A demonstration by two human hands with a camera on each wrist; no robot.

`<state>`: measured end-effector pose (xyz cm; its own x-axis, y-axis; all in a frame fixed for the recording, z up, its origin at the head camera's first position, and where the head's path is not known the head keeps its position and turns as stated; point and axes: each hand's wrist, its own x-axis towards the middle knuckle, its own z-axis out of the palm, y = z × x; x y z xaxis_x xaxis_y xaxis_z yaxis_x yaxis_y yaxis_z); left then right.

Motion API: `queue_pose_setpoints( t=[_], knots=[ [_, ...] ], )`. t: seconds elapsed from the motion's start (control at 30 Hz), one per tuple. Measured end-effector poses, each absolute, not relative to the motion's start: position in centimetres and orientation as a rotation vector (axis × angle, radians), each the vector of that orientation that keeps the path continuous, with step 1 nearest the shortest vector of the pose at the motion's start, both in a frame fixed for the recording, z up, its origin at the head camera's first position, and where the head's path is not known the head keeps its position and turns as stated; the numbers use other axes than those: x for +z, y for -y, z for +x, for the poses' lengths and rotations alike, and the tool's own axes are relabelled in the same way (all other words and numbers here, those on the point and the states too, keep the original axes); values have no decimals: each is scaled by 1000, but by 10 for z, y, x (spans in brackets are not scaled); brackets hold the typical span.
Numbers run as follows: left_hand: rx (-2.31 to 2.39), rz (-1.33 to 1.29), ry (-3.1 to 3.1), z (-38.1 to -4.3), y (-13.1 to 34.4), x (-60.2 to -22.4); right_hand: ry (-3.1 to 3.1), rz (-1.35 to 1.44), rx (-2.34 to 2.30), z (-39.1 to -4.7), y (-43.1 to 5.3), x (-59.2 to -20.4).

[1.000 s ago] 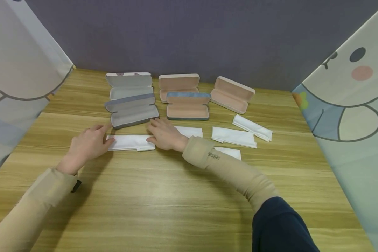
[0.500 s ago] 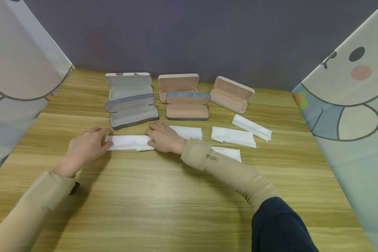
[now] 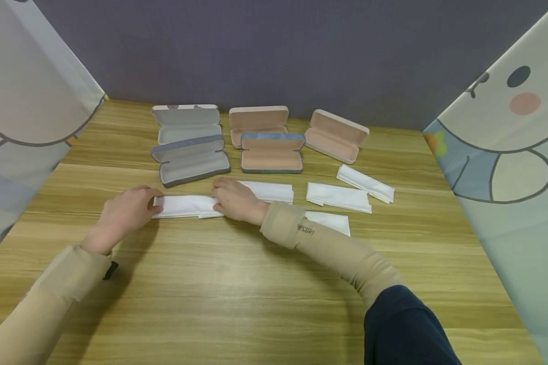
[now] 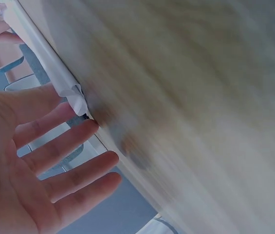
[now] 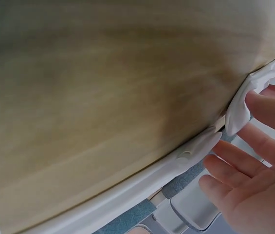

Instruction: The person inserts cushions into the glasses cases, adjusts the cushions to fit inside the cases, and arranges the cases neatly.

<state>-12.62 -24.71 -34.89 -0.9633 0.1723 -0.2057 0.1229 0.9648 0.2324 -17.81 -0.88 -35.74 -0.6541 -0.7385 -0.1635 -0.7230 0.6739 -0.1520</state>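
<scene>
A folded white cloth lies lengthwise on the table between my two hands. My left hand pinches its left end between thumb and index finger; in the left wrist view the other fingers are spread. At the opposite end, my right hand holds the cloth by thumb and index finger, covering that corner in the head view. The right wrist view shows the cloth's end bent up at the thumb. Another folded white cloth lies just behind my right hand, partly covered by it.
Several glasses cases stand with lids up at the back: a grey one, a blue one with pink lining and a pink one among them. More folded cloths lie to the right, one partly under my right forearm.
My right hand has drawn slightly back from the grey case and onto the cloth's right end. The left hand's fingers have come down closer to its thumb at the left end.
</scene>
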Motion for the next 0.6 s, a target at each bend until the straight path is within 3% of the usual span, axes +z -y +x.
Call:
queue_pose_setpoints(
  t=[0.6],
  knots=[
    [477,251,-2869,-134,248,-346,-2706,-1184,-352,-173,7,-358]
  ],
)
